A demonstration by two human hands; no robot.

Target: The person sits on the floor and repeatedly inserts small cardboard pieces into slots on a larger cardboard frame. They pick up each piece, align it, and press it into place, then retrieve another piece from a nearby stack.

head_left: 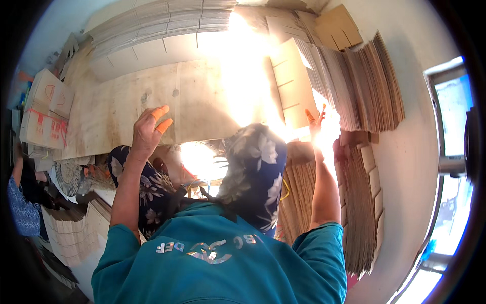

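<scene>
My left hand (150, 127) hangs over the near edge of a wooden table (197, 101). Orange finger covers sit on its thumb and a fingertip, which are apart with nothing between them. My right hand (324, 127) is raised at the near end of a leaning stack of slotted cardboard sheets (293, 83). Its thumb and a finger, also covered, stand apart. Glare washes out much of that hand, and whether it touches the stack I cannot tell.
Flat stacks of slotted cardboard (167, 35) lie along the table's far side. More cardboard bundles (362, 207) stand at the right, below table height. A printed carton (48, 111) is at the left. Another person's patterned sleeve (24, 207) shows at the far left. Bright sunlight crosses the table.
</scene>
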